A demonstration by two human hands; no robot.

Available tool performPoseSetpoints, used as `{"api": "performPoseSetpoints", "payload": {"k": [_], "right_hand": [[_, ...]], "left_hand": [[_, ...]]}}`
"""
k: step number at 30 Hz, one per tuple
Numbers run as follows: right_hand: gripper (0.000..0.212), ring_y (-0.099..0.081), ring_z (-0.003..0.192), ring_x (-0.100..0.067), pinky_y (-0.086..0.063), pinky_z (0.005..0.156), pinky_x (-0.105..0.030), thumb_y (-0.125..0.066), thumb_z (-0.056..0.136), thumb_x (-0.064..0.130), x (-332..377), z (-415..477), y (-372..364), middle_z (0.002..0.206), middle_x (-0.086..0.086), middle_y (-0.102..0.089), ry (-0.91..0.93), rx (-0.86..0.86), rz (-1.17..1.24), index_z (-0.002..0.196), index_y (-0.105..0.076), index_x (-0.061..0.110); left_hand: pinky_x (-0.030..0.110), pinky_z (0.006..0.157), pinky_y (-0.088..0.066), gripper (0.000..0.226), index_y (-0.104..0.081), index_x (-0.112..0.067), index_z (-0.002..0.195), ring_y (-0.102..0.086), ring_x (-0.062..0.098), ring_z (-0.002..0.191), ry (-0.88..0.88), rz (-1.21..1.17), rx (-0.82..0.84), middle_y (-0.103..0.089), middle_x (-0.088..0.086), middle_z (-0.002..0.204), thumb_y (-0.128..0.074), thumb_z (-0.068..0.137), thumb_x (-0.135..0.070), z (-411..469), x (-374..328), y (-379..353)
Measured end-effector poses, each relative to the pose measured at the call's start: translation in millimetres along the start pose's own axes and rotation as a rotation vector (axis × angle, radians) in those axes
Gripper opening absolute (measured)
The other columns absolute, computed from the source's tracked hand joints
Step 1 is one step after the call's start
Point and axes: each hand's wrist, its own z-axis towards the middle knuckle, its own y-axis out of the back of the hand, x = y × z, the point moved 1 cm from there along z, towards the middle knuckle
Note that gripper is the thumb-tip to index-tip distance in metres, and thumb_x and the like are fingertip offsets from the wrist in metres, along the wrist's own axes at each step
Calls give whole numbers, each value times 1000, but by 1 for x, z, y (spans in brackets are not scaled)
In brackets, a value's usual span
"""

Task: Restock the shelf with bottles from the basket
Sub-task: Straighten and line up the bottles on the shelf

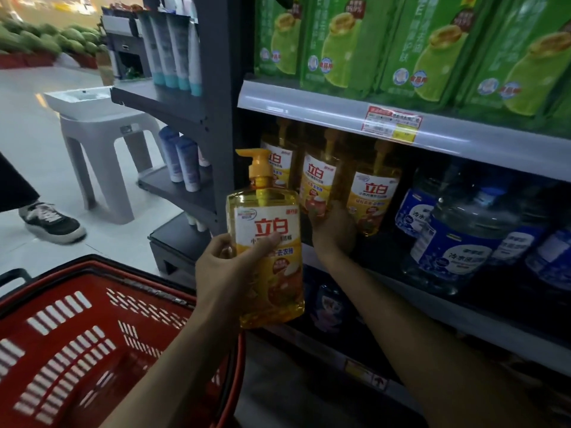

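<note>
Bare shelf [380, 257] before yellow bottles [374, 196], left of water jugs [463, 242]; upper rail [309, 103] close above pumps [329, 140]

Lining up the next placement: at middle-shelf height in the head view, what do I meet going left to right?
From the left: white stool → held yellow bottle in left hand → middle shelf bottle gripped by right hand → rightmost shelf bottle → blue-labelled jugs.

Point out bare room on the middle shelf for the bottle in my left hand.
Bare shelf front between the right hand and the blue jugs. Behind it the yellow bottles stand packed; jugs fill the right. The left corner is hidden by the held bottle.
</note>
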Motion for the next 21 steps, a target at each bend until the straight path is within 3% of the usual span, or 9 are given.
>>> {"api": "performPoseSetpoints", "payload": {"k": [6, 13, 17, 21], "right_hand": [[44, -64, 113, -34, -56, 85, -47, -63, 96, 40, 3, 5, -20, 128, -10, -65, -106, -212, -10, 135, -54, 20], [39, -63, 117, -34, -53, 88, -47, -63, 98, 33, 6, 12, -32, 129, -9, -65, -160, -304, 37, 135, -57, 23], [35, -63, 118, -30, -55, 87, -45, -63, 97, 33, 1, 18, -38, 128, -4, -66, -105, -297, 57, 132, -59, 27], [28, -63, 118, -28, -57, 89, -46, -57, 100, 29, -5, 24, -39, 125, -2, -67, -54, -277, 75, 128, -61, 26]], "left_hand": [[22, 56, -57, 61, -62, -31, 107, -75, 3, 76, -25, 45, -1, -74, -3, 104, -84, 52, -49, 12, 6, -2], [21, 54, -57, 60, -62, -31, 106, -75, 2, 76, -26, 41, -3, -74, -3, 103, -83, 53, -48, 17, 10, -1], [15, 49, -54, 45, -62, -29, 101, -74, 0, 70, -42, 33, -4, -73, -2, 96, -83, 62, -35, 14, 10, -2], [15, 49, -54, 46, -62, -29, 102, -74, 1, 72, -42, 38, -8, -73, -2, 96, -83, 62, -37, 13, 9, -3]]}}
